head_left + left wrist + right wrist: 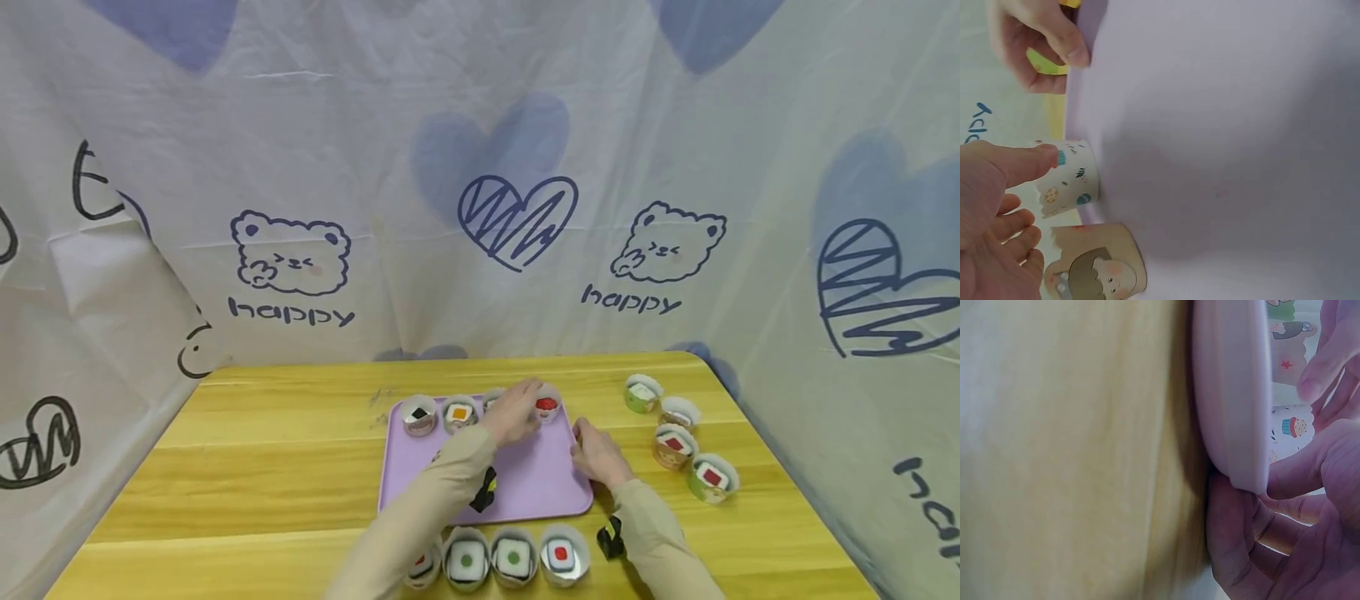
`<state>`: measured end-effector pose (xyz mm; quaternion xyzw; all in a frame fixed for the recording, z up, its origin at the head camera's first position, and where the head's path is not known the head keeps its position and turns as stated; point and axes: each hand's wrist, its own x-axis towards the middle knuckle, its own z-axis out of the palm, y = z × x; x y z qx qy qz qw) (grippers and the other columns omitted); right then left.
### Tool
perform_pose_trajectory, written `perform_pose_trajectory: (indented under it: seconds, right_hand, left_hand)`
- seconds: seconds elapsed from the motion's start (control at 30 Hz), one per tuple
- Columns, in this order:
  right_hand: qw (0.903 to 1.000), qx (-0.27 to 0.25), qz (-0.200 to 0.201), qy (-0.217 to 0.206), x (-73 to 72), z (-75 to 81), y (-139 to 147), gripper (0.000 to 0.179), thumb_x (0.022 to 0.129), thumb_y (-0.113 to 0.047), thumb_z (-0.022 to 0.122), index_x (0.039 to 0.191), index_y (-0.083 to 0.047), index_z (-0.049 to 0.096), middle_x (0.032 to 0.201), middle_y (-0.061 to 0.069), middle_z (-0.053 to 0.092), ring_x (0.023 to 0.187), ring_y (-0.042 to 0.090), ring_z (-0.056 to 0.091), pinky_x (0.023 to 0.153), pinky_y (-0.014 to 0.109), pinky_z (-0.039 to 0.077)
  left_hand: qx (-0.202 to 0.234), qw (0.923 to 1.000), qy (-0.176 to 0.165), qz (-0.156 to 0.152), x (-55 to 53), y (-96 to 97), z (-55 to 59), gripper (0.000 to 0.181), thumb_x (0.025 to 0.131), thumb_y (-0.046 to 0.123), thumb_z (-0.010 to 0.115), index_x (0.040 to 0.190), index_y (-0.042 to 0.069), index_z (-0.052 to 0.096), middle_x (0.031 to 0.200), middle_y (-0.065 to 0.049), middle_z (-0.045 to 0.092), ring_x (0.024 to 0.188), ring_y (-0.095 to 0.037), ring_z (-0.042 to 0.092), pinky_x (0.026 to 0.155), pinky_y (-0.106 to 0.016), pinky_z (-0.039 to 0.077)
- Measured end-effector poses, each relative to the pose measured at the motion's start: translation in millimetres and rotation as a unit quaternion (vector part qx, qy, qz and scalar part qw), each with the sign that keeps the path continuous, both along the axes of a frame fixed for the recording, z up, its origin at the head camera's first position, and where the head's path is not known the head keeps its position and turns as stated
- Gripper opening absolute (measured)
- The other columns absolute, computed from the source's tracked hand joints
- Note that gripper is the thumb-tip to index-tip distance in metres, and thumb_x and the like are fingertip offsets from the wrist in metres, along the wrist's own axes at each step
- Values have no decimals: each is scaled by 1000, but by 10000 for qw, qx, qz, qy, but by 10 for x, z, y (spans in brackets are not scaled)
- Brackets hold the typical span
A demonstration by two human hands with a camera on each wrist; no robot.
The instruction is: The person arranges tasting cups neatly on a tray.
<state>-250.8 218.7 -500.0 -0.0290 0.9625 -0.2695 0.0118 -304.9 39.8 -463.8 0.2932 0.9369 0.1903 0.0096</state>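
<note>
My left hand (513, 412) is over the back edge of a lilac tray (532, 487). In the left wrist view its thumb lies against a white paper cup (1075, 181) with small printed pictures, fingers apart and loosely bent. Beside that stands a tan cup (1110, 262) with a printed face. The head view shows a red-topped cup (547, 406) at the tray's back right corner, just beyond the fingers. My right hand (598, 454) grips the tray's right rim, its thumb above and a finger below in the right wrist view. Another back-row cup (492, 400) is partly hidden by my left hand.
A black-topped cup (419, 417) and an orange-topped cup (460, 413) stand along the tray's back left. Several filled cups, one green-dotted (467, 560), line the table before the tray. More, including a red-topped one (711, 478), stand on the right. A printed curtain (405, 250) hangs behind.
</note>
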Motion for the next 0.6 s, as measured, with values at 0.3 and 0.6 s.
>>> perform_pose_trajectory:
  seconds: [0.3,0.6]
  right_hand:
    - [10000,54,-43,-66,-20,-9,7,13,93,-4,57,105,-2,53,78,11,58,71,23,55,63,36,47]
    - [9999,35,-34,-93,-22,-14,-9,13,93,-4,56,106,-1,52,78,10,57,70,22,54,61,34,45]
  left_hand:
    - [97,9996,85,-246,43,-227,117,63,91,13,72,143,-7,43,146,-23,52,136,-35,52,118,-43,39]
    - [786,9958,-299,-367,184,-529,267,63,95,14,65,146,-12,38,151,-30,43,142,-42,43,121,-50,33]
